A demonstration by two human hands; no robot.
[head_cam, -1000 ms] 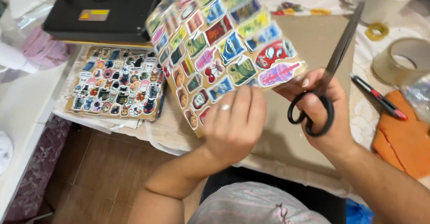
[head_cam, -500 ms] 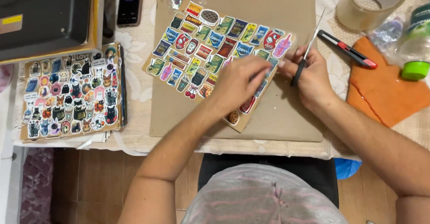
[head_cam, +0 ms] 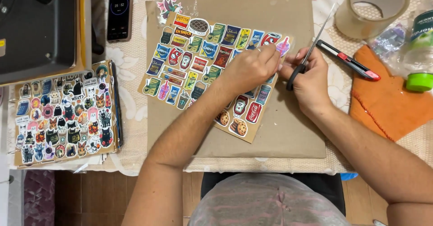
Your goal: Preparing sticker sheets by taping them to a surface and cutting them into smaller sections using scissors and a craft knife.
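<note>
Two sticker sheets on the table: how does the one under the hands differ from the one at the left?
The drinks-and-snacks sticker sheet lies tilted on the brown cardboard, under the left hand; the cat sticker sheet lies untouched atop a stack. The first shows cans and cookies, the second cats. Both are densely printed, on tan backing.

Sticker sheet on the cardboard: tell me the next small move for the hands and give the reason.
Probably bring the scissors down to the sticker sheet's right edge. The left hand pinches that edge near the pink sticker, while the right hand holds the scissors with blades pointing up and away from the sheet, not yet on it. The sheet lies flat on the cardboard.
</note>
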